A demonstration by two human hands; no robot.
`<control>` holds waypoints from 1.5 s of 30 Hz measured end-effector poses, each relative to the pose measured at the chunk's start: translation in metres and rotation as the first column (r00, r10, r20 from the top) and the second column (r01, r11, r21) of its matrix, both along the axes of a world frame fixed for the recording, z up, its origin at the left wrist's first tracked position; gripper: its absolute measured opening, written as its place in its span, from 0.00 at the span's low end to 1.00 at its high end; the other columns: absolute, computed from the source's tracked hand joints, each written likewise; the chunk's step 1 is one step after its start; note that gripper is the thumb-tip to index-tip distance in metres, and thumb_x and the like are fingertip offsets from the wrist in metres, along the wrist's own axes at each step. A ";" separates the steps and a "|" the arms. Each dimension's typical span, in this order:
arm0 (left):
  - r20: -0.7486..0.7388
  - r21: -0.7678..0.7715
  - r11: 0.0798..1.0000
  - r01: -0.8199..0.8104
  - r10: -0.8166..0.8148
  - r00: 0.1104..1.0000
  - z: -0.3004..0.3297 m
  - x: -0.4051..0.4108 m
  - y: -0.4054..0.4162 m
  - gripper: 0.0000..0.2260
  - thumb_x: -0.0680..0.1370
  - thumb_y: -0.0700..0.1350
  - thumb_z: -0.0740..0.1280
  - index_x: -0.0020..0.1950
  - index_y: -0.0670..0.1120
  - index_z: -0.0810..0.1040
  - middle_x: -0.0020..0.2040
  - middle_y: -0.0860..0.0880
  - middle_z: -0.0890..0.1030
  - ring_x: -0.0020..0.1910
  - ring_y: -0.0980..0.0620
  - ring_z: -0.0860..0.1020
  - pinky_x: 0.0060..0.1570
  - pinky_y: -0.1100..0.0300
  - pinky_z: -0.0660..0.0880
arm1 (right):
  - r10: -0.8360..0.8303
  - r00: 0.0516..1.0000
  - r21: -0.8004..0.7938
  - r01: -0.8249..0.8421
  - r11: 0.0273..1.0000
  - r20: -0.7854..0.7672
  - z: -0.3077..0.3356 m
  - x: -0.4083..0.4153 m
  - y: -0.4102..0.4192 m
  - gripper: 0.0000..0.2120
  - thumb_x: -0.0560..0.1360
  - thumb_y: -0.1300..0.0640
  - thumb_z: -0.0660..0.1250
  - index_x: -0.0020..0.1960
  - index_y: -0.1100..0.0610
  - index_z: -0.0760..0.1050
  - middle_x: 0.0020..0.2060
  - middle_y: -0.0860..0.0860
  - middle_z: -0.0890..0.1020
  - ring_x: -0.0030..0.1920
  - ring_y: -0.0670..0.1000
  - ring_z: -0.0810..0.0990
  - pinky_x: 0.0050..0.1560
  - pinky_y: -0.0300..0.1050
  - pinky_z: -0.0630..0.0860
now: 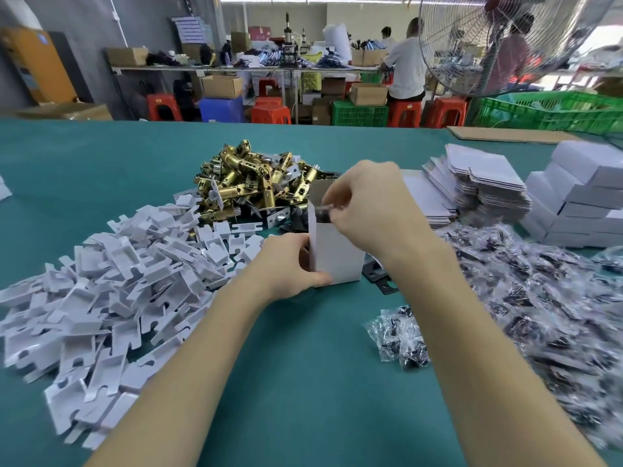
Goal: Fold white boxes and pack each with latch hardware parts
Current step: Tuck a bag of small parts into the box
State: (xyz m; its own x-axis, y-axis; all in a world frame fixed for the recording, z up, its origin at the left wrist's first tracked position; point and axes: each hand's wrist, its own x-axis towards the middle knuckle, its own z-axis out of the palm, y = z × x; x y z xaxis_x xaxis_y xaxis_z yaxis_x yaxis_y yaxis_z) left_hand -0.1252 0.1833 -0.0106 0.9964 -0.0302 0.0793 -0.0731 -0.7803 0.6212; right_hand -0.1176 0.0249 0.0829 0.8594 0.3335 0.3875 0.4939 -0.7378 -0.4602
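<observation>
A heap of white plastic inserts (101, 298) lay at the left of the green table (303, 382), with a pile of brass latches (256, 180) farther back. At the middle a white box (337, 257) stood upright, long axis vertical, open mouth up. The left hand (290, 267) gripped its lower left edge, fingers curled round the corner. The right hand (371, 210) reached from the right over the mouth, fingertips pinching a small dark part (325, 210) at the rim. Right of it lay bagged screws (401, 338), flat box blanks (482, 187) and folded boxes (580, 197). Beyond stood red stools (269, 112), a fan (505, 42) and workers.
</observation>
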 end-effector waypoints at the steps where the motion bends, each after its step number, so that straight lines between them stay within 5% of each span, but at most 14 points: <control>1: 0.003 0.011 1.000 0.001 -0.001 1.000 0.001 0.000 0.000 0.17 0.71 0.50 0.79 0.57 0.52 0.80 0.45 0.59 0.82 0.42 0.66 0.77 0.36 0.76 0.71 | -0.001 1.000 0.007 0.001 1.000 0.008 -0.003 0.001 0.001 0.11 0.75 0.66 0.69 0.49 0.53 0.86 0.47 0.56 0.85 0.48 0.55 0.84 0.53 0.49 0.82; 5: 0.000 0.018 0.999 0.028 -0.028 1.000 0.002 0.000 0.000 0.18 0.73 0.50 0.78 0.60 0.51 0.79 0.45 0.59 0.80 0.43 0.64 0.77 0.35 0.75 0.71 | 0.017 1.000 -0.044 -0.017 0.999 0.001 -0.001 0.003 -0.007 0.05 0.75 0.58 0.73 0.46 0.49 0.85 0.45 0.52 0.86 0.48 0.53 0.83 0.52 0.51 0.82; 10: -0.013 0.015 1.000 0.024 -0.024 1.000 0.004 -0.002 -0.001 0.18 0.73 0.49 0.78 0.62 0.48 0.80 0.50 0.53 0.84 0.47 0.55 0.82 0.47 0.63 0.79 | 0.058 0.998 -0.324 -0.059 0.944 -0.011 0.008 -0.004 -0.009 0.20 0.76 0.64 0.64 0.51 0.42 0.86 0.53 0.44 0.85 0.54 0.52 0.81 0.43 0.44 0.76; 12: -0.017 0.017 1.000 0.016 -0.016 1.000 0.004 -0.002 -0.002 0.18 0.73 0.49 0.77 0.61 0.48 0.80 0.50 0.52 0.84 0.48 0.54 0.82 0.45 0.62 0.78 | 0.078 0.996 -0.374 -0.087 0.923 -0.040 0.009 -0.007 -0.006 0.22 0.76 0.65 0.60 0.55 0.43 0.86 0.55 0.45 0.85 0.57 0.53 0.79 0.47 0.45 0.78; 15: -0.023 0.016 1.000 0.006 -0.006 1.000 0.005 -0.003 -0.002 0.17 0.73 0.49 0.77 0.60 0.47 0.80 0.50 0.51 0.84 0.48 0.53 0.82 0.47 0.58 0.79 | 0.123 0.981 -0.381 -0.171 0.909 -0.148 0.009 -0.009 -0.004 0.21 0.75 0.66 0.58 0.50 0.46 0.84 0.43 0.45 0.82 0.51 0.57 0.78 0.47 0.46 0.77; 19: -0.031 -0.009 1.000 0.011 -0.011 0.999 0.005 -0.004 -0.002 0.19 0.73 0.49 0.78 0.62 0.48 0.80 0.52 0.52 0.84 0.49 0.54 0.82 0.50 0.59 0.80 | 0.096 0.990 -0.307 -0.124 0.943 -0.105 0.016 -0.009 -0.009 0.18 0.75 0.63 0.60 0.57 0.47 0.81 0.55 0.50 0.84 0.58 0.55 0.79 0.58 0.51 0.79; 25: -0.044 -0.027 1.000 0.006 -0.007 0.999 0.005 -0.005 -0.002 0.20 0.73 0.48 0.78 0.63 0.48 0.80 0.52 0.51 0.84 0.49 0.54 0.83 0.52 0.57 0.81 | 0.083 0.975 -0.350 -0.152 0.924 -0.204 0.023 -0.012 -0.016 0.22 0.73 0.63 0.58 0.53 0.43 0.85 0.52 0.49 0.86 0.39 0.46 0.77 0.46 0.44 0.79; 31: -0.048 -0.001 1.000 -0.002 0.002 0.999 0.005 -0.003 -0.003 0.19 0.73 0.49 0.78 0.61 0.47 0.79 0.51 0.51 0.84 0.49 0.53 0.82 0.49 0.59 0.80 | 0.106 0.956 -0.379 -0.208 0.902 -0.274 0.013 -0.008 -0.012 0.30 0.71 0.65 0.56 0.63 0.41 0.80 0.59 0.47 0.84 0.53 0.52 0.80 0.51 0.47 0.80; 33: -0.047 -0.004 1.000 -0.004 0.004 0.999 0.005 -0.003 -0.003 0.18 0.73 0.49 0.78 0.61 0.48 0.79 0.50 0.52 0.84 0.48 0.55 0.82 0.45 0.63 0.78 | 0.089 0.960 -0.397 -0.193 0.898 -0.266 0.009 -0.004 -0.010 0.30 0.71 0.65 0.56 0.63 0.40 0.80 0.56 0.48 0.85 0.49 0.50 0.83 0.53 0.50 0.81; 36: -0.044 -0.027 1.000 0.006 -0.008 0.999 0.007 -0.004 -0.001 0.18 0.73 0.50 0.78 0.60 0.51 0.80 0.48 0.55 0.83 0.45 0.60 0.81 0.42 0.68 0.77 | 0.141 0.945 -0.273 -0.225 0.935 -0.296 0.007 -0.001 -0.015 0.28 0.72 0.66 0.54 0.58 0.39 0.80 0.52 0.45 0.86 0.29 0.41 0.83 0.49 0.47 0.83; 38: -0.056 -0.051 0.998 0.034 -0.037 0.998 0.010 -0.006 0.002 0.18 0.72 0.52 0.79 0.60 0.54 0.81 0.47 0.58 0.83 0.43 0.63 0.81 0.40 0.73 0.75 | 0.184 0.955 -0.087 -0.209 0.974 -0.232 0.012 0.004 -0.028 0.23 0.74 0.66 0.55 0.50 0.43 0.82 0.43 0.40 0.86 0.26 0.42 0.82 0.38 0.39 0.81; 41: -0.098 -0.152 0.986 0.062 -0.077 0.992 0.021 -0.009 0.011 0.18 0.71 0.55 0.80 0.59 0.58 0.82 0.50 0.60 0.83 0.43 0.67 0.81 0.43 0.72 0.76 | 0.191 0.969 0.221 -0.153 0.963 -0.159 0.018 0.013 -0.056 0.19 0.75 0.66 0.60 0.44 0.48 0.85 0.39 0.44 0.87 0.27 0.46 0.82 0.26 0.31 0.71; 45: -0.158 -0.368 0.927 0.069 -0.135 0.978 0.040 -0.016 0.026 0.17 0.72 0.57 0.78 0.58 0.55 0.82 0.54 0.56 0.86 0.51 0.55 0.85 0.50 0.58 0.83 | 0.182 0.916 0.358 -0.046 0.933 -0.356 0.006 0.028 -0.085 0.07 0.81 0.58 0.67 0.52 0.49 0.83 0.42 0.46 0.88 0.33 0.49 0.85 0.28 0.34 0.74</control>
